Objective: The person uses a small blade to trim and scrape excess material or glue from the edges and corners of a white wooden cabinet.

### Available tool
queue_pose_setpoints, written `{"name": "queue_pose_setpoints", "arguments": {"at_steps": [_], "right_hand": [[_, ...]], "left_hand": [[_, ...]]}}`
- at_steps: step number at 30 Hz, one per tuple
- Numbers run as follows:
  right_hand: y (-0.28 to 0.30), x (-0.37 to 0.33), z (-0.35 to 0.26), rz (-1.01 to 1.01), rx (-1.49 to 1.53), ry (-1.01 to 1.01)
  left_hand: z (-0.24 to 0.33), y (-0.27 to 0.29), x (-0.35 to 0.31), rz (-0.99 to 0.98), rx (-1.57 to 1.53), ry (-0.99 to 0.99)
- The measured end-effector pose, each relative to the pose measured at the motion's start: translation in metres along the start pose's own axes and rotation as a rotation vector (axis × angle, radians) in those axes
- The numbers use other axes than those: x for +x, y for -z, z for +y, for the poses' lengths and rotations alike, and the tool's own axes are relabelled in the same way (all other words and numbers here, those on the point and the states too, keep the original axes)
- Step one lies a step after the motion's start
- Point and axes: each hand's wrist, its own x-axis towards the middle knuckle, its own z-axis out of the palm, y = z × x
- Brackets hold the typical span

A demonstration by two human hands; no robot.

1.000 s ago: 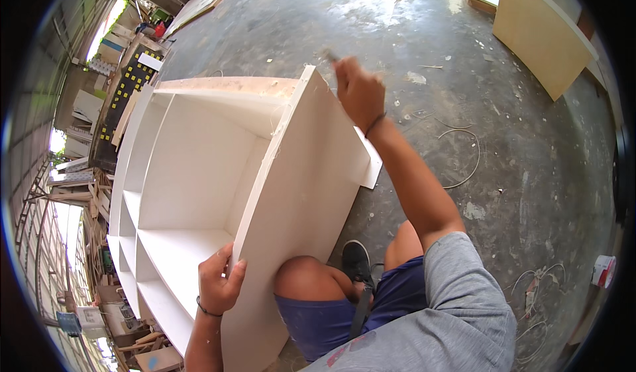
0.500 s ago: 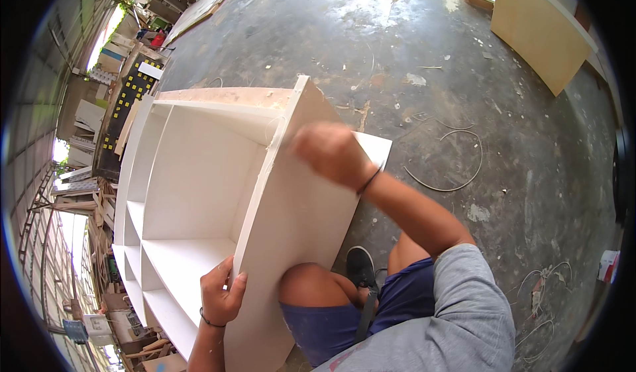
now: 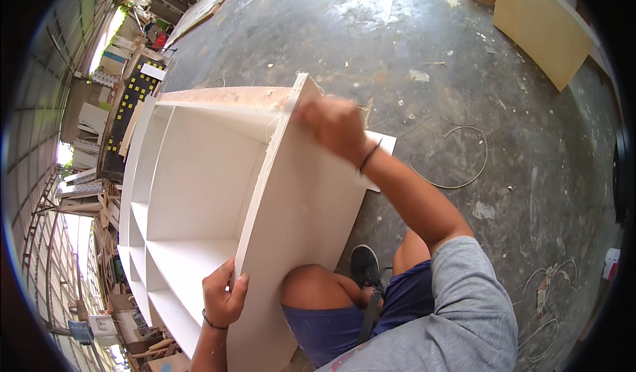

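A white cabinet point(image 3: 195, 173) with several open compartments lies to my left, its side panel point(image 3: 301, 200) facing me. My left hand point(image 3: 224, 294) grips the near part of that panel's front edge, thumb on the outer face and fingers on the compartment side. Farther along, my right hand point(image 3: 331, 125) is curled closed at the panel's outer face near its far corner. It is blurred by motion, and whatever its fingers hold is hidden. The front edge point(image 3: 270, 157) looks rough, with thin pale shreds along its far part.
My bent knee point(image 3: 311, 286) is against the panel. A loop of thin cord point(image 3: 482, 160) lies on the grey floor point(image 3: 424, 47) to the right. A tan board point(image 3: 540, 31) leans at the far right. Wood scraps point(image 3: 99, 203) are piled at the left.
My right hand has moved slightly farther away along the panel, toward its far corner. The left hand keeps its grip, and the whole view has shifted a little.
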Motion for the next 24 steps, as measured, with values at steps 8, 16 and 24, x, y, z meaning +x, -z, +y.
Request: {"name": "queue_pose_setpoints", "arguments": {"at_steps": [8, 16, 24], "right_hand": [[0.007, 0.001, -0.025, -0.101, 0.053, -0.023], [0.014, 0.005, 0.01, 0.061, -0.028, -0.461], [0.021, 0.022, 0.05, -0.094, -0.13, -0.584]], "left_hand": [[0.0, 0.004, -0.001, -0.014, 0.012, -0.004], [0.0, 0.001, 0.001, -0.028, -0.043, 0.037], [0.001, -0.005, 0.001, -0.038, -0.072, 0.027]]}}
